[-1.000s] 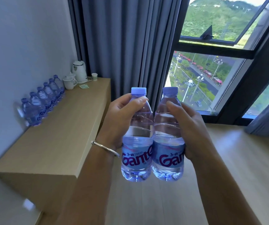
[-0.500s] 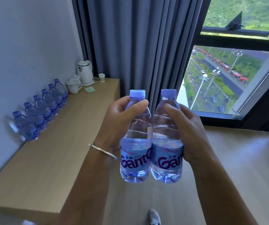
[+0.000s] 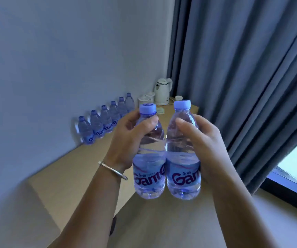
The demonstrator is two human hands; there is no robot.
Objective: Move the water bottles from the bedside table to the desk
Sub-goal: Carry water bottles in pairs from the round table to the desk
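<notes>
The person holds two bottles up in front of the chest, one in each hand, both upright and off the desk [image 3: 83,169]. The left hand [image 3: 128,140] is wrapped round the shoulder of the left bottle [image 3: 148,169], thumb across the front just under the cap; a bangle [image 3: 112,170] sits on that wrist. The right hand [image 3: 203,147] is clamped the same way on the right bottle [image 3: 182,169]. The two bottles touch side by side, so the hands sit close together with the bottles between them.

Along the desk's back edge, against the wall [image 3: 54,68], six more bottles [image 3: 104,120] stand in a row. Past the row, at the far back corner, are a white kettle [image 3: 163,91] and two cups [image 3: 146,98], with a small cup [image 3: 178,97] just beside the kettle. A grey curtain [image 3: 242,77] hangs at the desk's far end, and a window [image 3: 296,169] shows at the right
</notes>
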